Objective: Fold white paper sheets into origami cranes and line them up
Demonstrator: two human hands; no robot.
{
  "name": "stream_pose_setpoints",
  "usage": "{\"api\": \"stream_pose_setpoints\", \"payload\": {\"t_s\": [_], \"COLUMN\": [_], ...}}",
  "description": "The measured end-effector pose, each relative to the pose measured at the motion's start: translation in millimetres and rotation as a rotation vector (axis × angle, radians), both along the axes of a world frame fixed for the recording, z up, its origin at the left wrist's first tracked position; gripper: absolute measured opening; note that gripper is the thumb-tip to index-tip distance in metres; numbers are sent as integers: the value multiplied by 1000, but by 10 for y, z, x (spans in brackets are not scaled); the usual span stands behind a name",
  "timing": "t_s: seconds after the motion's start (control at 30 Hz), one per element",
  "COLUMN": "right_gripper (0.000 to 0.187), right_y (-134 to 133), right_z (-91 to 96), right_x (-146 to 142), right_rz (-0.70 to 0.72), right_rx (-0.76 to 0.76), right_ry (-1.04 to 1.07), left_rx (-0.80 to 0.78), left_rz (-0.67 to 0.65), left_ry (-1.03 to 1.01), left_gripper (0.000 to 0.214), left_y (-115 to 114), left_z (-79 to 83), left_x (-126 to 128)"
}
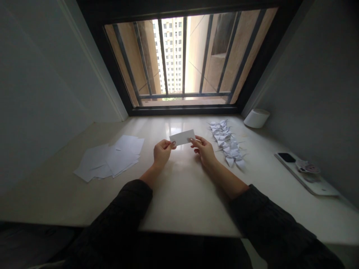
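A small rectangular piece of white paper (182, 137), perhaps folded, is held up above the pale counter between my two hands. My left hand (162, 151) pinches its left end with the thumb in front. At the right end, my right hand (204, 150) grips the paper between thumb and fingers. Just right of my right hand lie several folded white paper cranes (227, 142), grouped in a loose column. To the left is a spread pile of loose white paper sheets (110, 157).
The pale counter (185, 209) runs back to a barred window (183, 59). A white rounded object (256, 118) stands in the back right corner. A white phone (307, 173) with a grip on its back lies at the right. Walls close in both sides.
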State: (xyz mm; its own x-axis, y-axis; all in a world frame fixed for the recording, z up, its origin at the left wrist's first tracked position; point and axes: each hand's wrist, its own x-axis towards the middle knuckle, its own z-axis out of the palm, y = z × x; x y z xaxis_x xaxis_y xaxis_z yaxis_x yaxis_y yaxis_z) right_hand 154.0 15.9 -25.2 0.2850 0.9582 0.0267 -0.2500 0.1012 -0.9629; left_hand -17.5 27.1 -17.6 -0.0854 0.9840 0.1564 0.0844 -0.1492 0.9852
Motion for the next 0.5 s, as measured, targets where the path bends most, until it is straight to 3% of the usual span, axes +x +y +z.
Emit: {"api": "stream_pose_setpoints", "payload": {"t_s": [0.2,0.5], "right_gripper": [34,36], "right_y": [-109,-124], "right_z": [74,26], "right_x": [-157,-222], "right_rz": [233,196], "right_rx": [-103,-152], "right_ry": [-83,-143], "left_rx": [35,29], "left_rz": [16,-36], "left_ry": [-32,-16], "left_gripper": [25,26], "left_y": [-52,-126], "left_z": [18,52], "left_x": [67,115]}}
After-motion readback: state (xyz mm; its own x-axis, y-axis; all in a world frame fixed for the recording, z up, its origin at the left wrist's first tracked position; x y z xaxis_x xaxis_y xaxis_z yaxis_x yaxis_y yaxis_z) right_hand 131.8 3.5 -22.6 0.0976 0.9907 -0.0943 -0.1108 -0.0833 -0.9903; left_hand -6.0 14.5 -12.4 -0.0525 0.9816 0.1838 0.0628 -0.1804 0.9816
